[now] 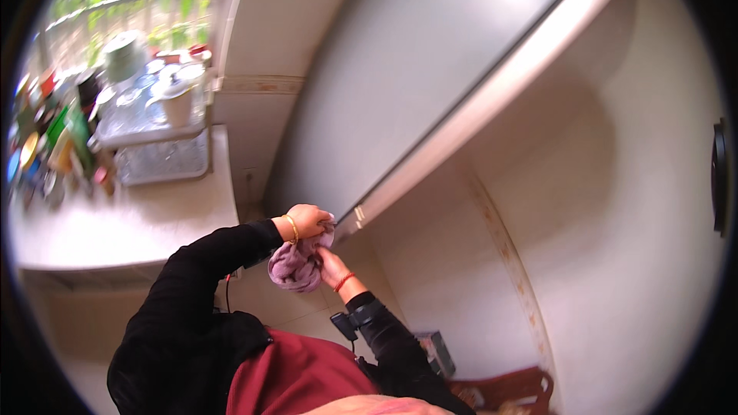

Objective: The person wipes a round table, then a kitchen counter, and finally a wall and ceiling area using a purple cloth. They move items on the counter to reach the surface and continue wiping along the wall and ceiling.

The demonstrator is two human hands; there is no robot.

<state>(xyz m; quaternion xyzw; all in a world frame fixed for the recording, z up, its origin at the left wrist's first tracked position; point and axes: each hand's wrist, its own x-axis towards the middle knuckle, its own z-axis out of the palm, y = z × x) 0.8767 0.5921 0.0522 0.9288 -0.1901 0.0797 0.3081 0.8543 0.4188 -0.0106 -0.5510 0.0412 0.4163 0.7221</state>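
Note:
A mauve cloth (293, 268) hangs bunched between both hands, low in front of a tall grey refrigerator-like cabinet (415, 80). My left hand (307, 221), with a gold bracelet at the wrist, grips the upper part of the cloth close to the cabinet's lower front edge. Slightly below it, my right hand (333, 268), wearing a red cord bracelet, holds the cloth from the other side. Folds hide some fingertips. Whether the cloth touches the cabinet cannot be told.
On the left, a white counter (173, 213) bears a two-tier tray rack (150, 138) with a lidded white jug (174, 95) and several bottles and jars. A red plastic basket (519, 389) sits low at right by the tiled wall (576, 213). A black cable (228, 294) hangs below the counter.

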